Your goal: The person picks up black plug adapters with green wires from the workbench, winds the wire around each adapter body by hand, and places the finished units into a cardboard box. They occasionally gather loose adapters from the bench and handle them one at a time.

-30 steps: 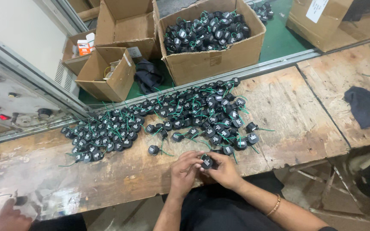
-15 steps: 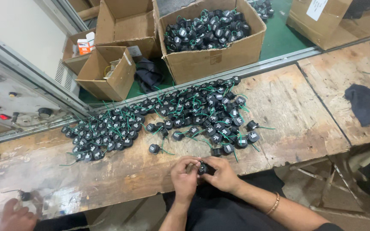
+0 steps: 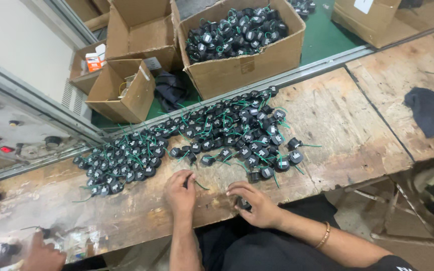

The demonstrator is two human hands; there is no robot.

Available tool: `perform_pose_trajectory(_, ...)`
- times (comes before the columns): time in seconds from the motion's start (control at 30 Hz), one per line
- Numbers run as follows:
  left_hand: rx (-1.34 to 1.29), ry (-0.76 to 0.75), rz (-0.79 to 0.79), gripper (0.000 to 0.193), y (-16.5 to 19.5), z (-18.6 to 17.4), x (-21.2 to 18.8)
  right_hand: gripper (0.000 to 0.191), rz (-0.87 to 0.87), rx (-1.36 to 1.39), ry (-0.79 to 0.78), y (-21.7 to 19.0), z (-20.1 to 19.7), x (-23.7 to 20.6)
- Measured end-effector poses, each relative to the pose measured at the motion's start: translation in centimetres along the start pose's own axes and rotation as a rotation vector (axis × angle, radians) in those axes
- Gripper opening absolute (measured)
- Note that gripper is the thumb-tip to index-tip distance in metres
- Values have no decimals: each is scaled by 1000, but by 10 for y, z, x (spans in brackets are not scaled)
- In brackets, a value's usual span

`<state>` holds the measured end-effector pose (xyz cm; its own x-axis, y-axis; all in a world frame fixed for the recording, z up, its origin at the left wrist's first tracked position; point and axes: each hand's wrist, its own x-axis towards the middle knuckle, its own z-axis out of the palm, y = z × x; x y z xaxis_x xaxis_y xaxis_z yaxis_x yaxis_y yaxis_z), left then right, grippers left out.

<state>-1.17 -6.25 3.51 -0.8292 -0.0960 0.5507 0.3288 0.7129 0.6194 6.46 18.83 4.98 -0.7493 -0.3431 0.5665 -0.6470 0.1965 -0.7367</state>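
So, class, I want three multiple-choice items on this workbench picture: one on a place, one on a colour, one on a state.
1. Where is the big cardboard box full of black parts?
A. Beyond the bench's far edge
B. On the person's lap
C. Under the dark cloth

2. What colour are the wires on the small black round parts heaped on the wooden bench?
A. Red
B. Green
C. White

3. What is the right hand doing?
A. Lying flat and empty
B. Raised above the box
C. Curled over one black part at the bench's near edge

Answers: 1 A, the box stands past the metal rail behind the bench. 2 B, thin green leads stick out of the heap. 3 C, the fingers cup a part, while the left hand rests over another with a green lead.
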Motion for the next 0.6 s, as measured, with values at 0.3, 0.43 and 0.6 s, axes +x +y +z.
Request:
perform_pose_trajectory(0.3, 345, -83, -340, 39, -15, -53, -24, 31, 204, 286, -120, 22, -9, -8)
perform_pose_trajectory(0.43, -215, 42, -494, 30, -8, -46, -29, 41, 326, 438, -68, 25, -7, -4)
perform_pose_trajectory(0.6, -873, -144, -195, 17, 55, -2, -43, 79, 501, 732, -44, 30, -9, -8)
